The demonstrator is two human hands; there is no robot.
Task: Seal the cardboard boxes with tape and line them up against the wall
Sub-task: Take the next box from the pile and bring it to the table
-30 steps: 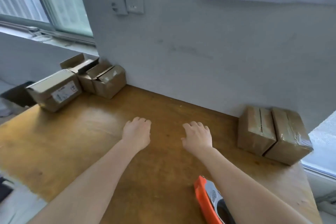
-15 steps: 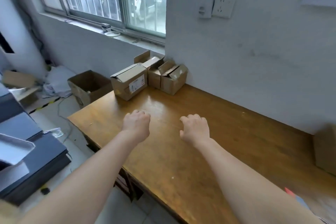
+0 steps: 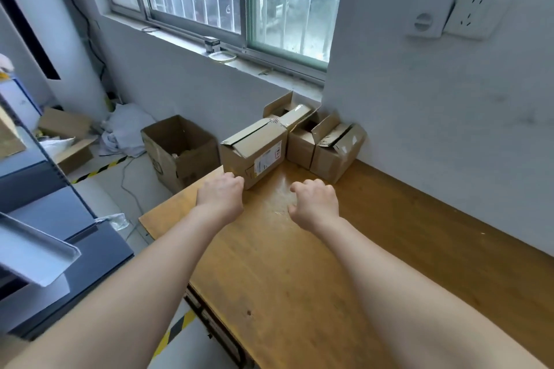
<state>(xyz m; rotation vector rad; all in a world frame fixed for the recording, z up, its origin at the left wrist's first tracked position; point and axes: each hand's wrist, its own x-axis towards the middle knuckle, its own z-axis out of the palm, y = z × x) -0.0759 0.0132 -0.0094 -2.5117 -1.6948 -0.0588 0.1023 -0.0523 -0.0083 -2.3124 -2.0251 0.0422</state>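
Observation:
Three small cardboard boxes stand at the far left corner of the wooden table [image 3: 344, 263]. The nearest box [image 3: 254, 150] has a white label and its flaps folded down. Behind it, an open-flapped box [image 3: 299, 129] and a third box [image 3: 337, 148] stand by the wall. My left hand [image 3: 220, 199] hovers just in front of the labelled box, its curled fingers close to the lower corner; contact is unclear. My right hand [image 3: 314, 202] hangs over the table to the right, fingers curled, holding nothing. No tape is visible.
An open large carton [image 3: 180, 150] sits on the floor left of the table, with rags and flat cardboard behind it. A dark grey machine [image 3: 60, 234] stands at the left. The wall [image 3: 434, 135] with a socket runs along the table's back.
My view has swung left, away from the two taped boxes and the orange tape dispenser. Both hands have moved forward toward the three boxes in the corner.

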